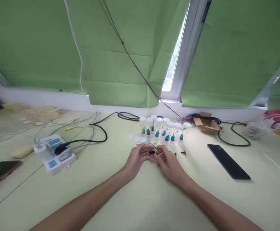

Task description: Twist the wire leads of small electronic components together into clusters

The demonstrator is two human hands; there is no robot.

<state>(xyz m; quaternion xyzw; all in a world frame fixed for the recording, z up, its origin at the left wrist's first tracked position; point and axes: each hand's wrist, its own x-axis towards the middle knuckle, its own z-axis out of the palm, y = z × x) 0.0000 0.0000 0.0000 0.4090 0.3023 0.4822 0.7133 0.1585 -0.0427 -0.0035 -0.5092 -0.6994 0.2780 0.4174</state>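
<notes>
Pale tabletop [152, 199], capped vials [157, 130] at twelve o'clock: left hand [136, 158] and right hand [170, 163] together pinch a small black part [151, 151], apparently mid-handling, calling for steady fingertips.

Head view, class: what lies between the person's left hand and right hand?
In the head view, a small dark part lies between the left hand and right hand, too blurred to identify.

No lettering or numerals legible: the blue patches [52, 163] on the white power strip [48, 155] at left (one on its near end, one farther back) are too blurred to read, and a small mark on the dark phone [229, 162] at right is unresolved.
</notes>
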